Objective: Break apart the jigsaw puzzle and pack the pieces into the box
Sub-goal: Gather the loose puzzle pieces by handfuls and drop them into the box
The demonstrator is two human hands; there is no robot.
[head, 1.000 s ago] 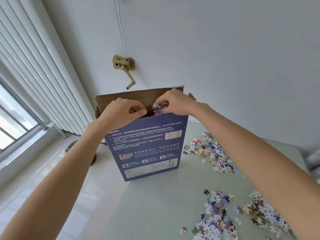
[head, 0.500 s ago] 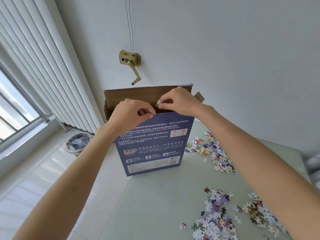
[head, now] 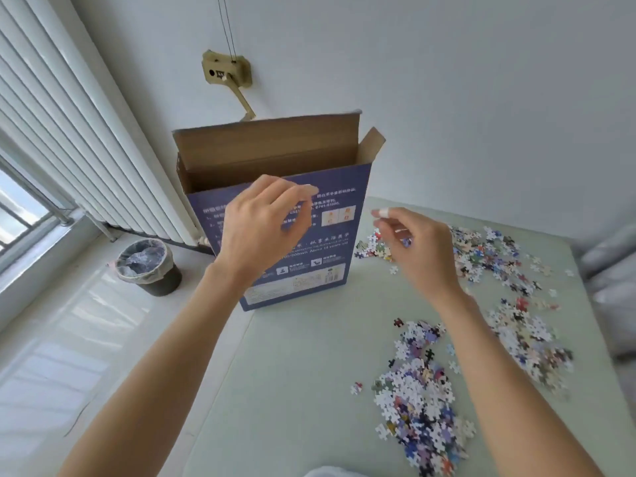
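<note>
Hands both raised in front of the box (head: 296,232), forearms reaching in from the bottom edge. Left hand (head: 261,228) hovers against the box's blue front, back to camera, fingers loosely curled, gripping nothing. Right hand (head: 418,242) sits just right of the box, fingers bent; a small blue bit at the fingertips, can't tell if held. Box upright on the tabletop (head: 309,373), top flap open. Loose puzzle pieces (head: 418,407) piled to the right.

White wall (head: 447,80), ribbed radiator (head: 69,125) — lined bin (head: 146,266) below
</note>
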